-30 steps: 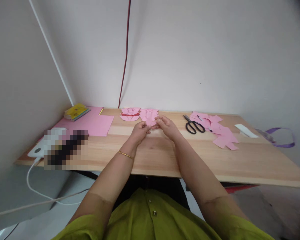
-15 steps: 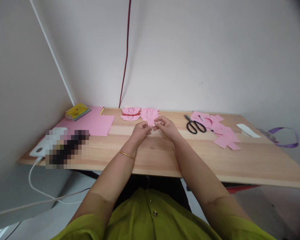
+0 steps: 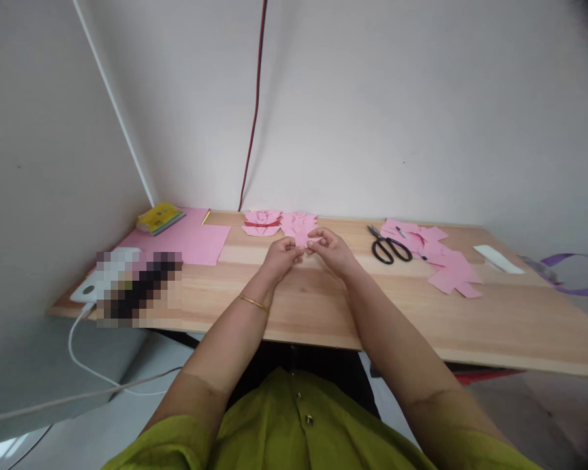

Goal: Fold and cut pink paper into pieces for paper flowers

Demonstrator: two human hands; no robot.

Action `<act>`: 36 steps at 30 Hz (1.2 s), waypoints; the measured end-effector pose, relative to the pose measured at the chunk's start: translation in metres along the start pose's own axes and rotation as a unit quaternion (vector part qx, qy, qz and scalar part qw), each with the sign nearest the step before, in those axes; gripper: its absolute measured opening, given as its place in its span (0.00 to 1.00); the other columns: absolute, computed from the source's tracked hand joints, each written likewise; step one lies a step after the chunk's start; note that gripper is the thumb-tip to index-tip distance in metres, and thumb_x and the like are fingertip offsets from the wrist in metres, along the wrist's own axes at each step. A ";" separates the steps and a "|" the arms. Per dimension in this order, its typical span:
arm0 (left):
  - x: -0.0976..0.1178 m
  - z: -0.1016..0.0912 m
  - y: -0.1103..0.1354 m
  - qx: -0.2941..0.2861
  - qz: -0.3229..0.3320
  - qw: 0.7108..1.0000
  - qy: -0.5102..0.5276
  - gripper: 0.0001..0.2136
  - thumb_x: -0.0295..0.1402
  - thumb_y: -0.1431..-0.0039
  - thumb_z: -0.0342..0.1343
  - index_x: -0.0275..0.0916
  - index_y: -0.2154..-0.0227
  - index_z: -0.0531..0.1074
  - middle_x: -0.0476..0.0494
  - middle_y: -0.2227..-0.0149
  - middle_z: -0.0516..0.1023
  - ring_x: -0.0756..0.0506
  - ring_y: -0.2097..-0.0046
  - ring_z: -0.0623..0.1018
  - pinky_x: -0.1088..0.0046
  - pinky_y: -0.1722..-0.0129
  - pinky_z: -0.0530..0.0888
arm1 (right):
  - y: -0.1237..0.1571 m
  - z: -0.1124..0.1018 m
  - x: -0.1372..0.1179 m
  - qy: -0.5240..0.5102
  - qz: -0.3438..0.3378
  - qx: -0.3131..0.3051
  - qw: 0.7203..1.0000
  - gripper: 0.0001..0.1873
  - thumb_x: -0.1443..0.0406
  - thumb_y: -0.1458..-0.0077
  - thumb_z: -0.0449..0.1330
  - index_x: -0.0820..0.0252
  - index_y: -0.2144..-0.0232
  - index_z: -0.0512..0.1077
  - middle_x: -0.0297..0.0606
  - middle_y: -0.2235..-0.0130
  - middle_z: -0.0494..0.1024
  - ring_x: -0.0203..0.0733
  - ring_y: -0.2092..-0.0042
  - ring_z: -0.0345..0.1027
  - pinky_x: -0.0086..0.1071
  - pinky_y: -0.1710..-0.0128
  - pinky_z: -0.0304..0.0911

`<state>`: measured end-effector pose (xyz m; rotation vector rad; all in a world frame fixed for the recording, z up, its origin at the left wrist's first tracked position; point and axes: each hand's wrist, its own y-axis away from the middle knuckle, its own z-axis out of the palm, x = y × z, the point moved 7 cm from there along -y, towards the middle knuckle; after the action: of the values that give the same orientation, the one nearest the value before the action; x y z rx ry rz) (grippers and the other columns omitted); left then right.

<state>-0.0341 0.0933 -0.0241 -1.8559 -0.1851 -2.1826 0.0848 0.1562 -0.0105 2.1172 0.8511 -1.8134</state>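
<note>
Since the earlier frame, everything on the table (image 3: 313, 313) has slid slightly to the right in the view, and the fingers of the right hand (image 3: 334, 251) have shifted a little; both hands stay close together at the same spot. A bit of pink paper (image 3: 300, 241) is between their fingertips, above the middle of the table. The left hand (image 3: 280, 258) has its fingers curled and pinches the paper near its lower edge. The right hand, its thumb and forefinger bent toward each other, pinches it from the other side. Whether this paper is part of the folded pink shape (image 3: 298, 222) just behind it, I cannot tell. To the left of that shape, and next to it, lies another pink cutout (image 3: 261, 231) with a red band across it.

Right of the hands, and apart from them, are scissors (image 3: 385, 241) with black handles, their points toward the wall. Beside these, pink scraps (image 3: 453, 269) lie in a loose spread, with a white strip (image 3: 498, 259) farther right. At the left, a yellow packet (image 3: 159, 216) rests on large pink sheets (image 3: 206, 245), and a white device (image 3: 84, 291) sits near the front edge.
</note>
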 end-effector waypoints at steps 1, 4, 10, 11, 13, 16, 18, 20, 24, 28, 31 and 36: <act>0.001 0.000 0.000 0.001 0.001 1.000 0.004 0.14 0.34 0.59 0.64 0.37 0.82 0.62 0.54 0.83 0.66 0.55 0.79 0.67 0.79 0.77 0.62 | 0.000 0.000 0.001 -0.011 0.003 0.003 1.000 0.19 0.56 0.52 0.62 0.58 0.60 0.67 0.31 0.76 0.76 0.38 0.70 0.72 0.34 0.62 0.65; -0.001 -0.001 -0.001 0.003 -0.003 1.000 0.017 0.15 0.35 0.61 0.65 0.37 0.82 0.62 0.54 0.83 0.66 0.55 0.79 0.67 0.78 0.76 0.64 | 0.000 0.000 0.003 -0.038 0.014 0.012 0.999 0.21 0.55 0.54 0.63 0.59 0.60 0.67 0.31 0.76 0.76 0.38 0.70 0.72 0.34 0.62 0.65; -0.012 0.002 -0.004 -0.022 -0.020 0.999 0.045 0.13 0.36 0.60 0.64 0.36 0.80 0.65 0.53 0.79 0.68 0.55 0.77 0.67 0.75 0.71 0.70 | -0.003 0.000 0.007 -0.004 0.002 0.028 1.000 0.19 0.57 0.54 0.63 0.58 0.61 0.67 0.30 0.76 0.75 0.38 0.71 0.72 0.33 0.64 0.65; -0.013 0.002 -0.005 -0.024 -0.020 0.998 0.048 0.12 0.35 0.59 0.64 0.36 0.80 0.66 0.53 0.79 0.68 0.55 0.77 0.67 0.75 0.70 0.70 | -0.004 -0.001 0.008 -0.006 0.001 0.029 1.000 0.18 0.57 0.54 0.62 0.58 0.61 0.67 0.30 0.75 0.76 0.38 0.70 0.72 0.33 0.64 0.65; -0.014 0.001 -0.006 -0.018 -0.019 0.998 0.053 0.12 0.35 0.59 0.63 0.36 0.80 0.65 0.53 0.79 0.68 0.55 0.77 0.67 0.75 0.71 0.70 | -0.004 0.000 0.009 -0.019 0.006 0.028 0.999 0.18 0.57 0.53 0.62 0.57 0.60 0.67 0.31 0.74 0.77 0.38 0.69 0.73 0.33 0.63 0.65; -0.015 -0.004 -0.007 0.004 -0.012 0.998 0.055 0.13 0.34 0.59 0.63 0.37 0.80 0.62 0.54 0.81 0.67 0.55 0.78 0.66 0.75 0.72 0.70 | -0.003 0.001 0.010 -0.042 0.020 0.021 0.999 0.18 0.57 0.52 0.61 0.57 0.60 0.66 0.32 0.73 0.77 0.38 0.69 0.73 0.34 0.62 0.66; -0.015 -0.006 -0.008 0.005 -0.006 0.999 0.048 0.13 0.33 0.59 0.63 0.37 0.80 0.62 0.54 0.81 0.67 0.55 0.78 0.66 0.75 0.72 0.69 | -0.002 0.001 0.007 -0.049 0.022 0.019 0.998 0.19 0.57 0.53 0.62 0.57 0.60 0.66 0.32 0.74 0.77 0.39 0.68 0.73 0.35 0.61 0.66; -0.016 -0.006 -0.008 -0.001 -0.004 0.999 0.039 0.12 0.33 0.59 0.63 0.37 0.80 0.63 0.53 0.81 0.68 0.55 0.79 0.67 0.75 0.73 0.69 | -0.001 0.001 0.004 -0.042 0.019 0.019 0.999 0.20 0.57 0.55 0.63 0.57 0.60 0.66 0.31 0.75 0.76 0.39 0.68 0.73 0.35 0.60 0.65; -0.019 -0.006 -0.009 -0.004 -0.018 0.999 0.043 0.12 0.35 0.59 0.64 0.35 0.78 0.66 0.52 0.79 0.69 0.55 0.78 0.67 0.74 0.72 0.70 | -0.001 -0.001 0.003 -0.022 0.012 0.035 0.999 0.19 0.58 0.56 0.64 0.58 0.62 0.67 0.31 0.75 0.76 0.39 0.69 0.72 0.35 0.60 0.65; -0.020 -0.004 -0.010 -0.005 -0.021 0.997 0.068 0.12 0.35 0.60 0.65 0.34 0.76 0.68 0.52 0.77 0.69 0.56 0.77 0.67 0.75 0.71 0.70 | -0.003 -0.006 0.008 -0.045 0.013 0.064 0.997 0.18 0.58 0.56 0.64 0.58 0.62 0.68 0.31 0.73 0.76 0.38 0.69 0.71 0.34 0.62 0.65; -0.020 -0.008 -0.012 0.016 -0.006 0.997 0.078 0.11 0.34 0.58 0.64 0.34 0.75 0.70 0.52 0.78 0.68 0.56 0.77 0.66 0.76 0.72 0.69 | -0.004 -0.004 0.008 -0.078 0.001 0.041 0.996 0.17 0.59 0.56 0.64 0.58 0.64 0.68 0.31 0.73 0.75 0.36 0.70 0.69 0.32 0.63 0.63; -0.020 -0.012 -0.013 0.031 -0.012 0.994 0.105 0.09 0.34 0.56 0.62 0.34 0.77 0.69 0.53 0.80 0.67 0.55 0.78 0.65 0.76 0.73 0.68 | -0.002 0.012 0.005 -0.112 -0.006 -0.051 0.992 0.18 0.60 0.58 0.66 0.60 0.64 0.69 0.33 0.72 0.74 0.36 0.69 0.67 0.31 0.65 0.62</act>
<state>-0.0463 0.1051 -0.0447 -1.5872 -0.2304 -2.3402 0.0738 0.1529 -0.0174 1.8085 0.8794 -1.9253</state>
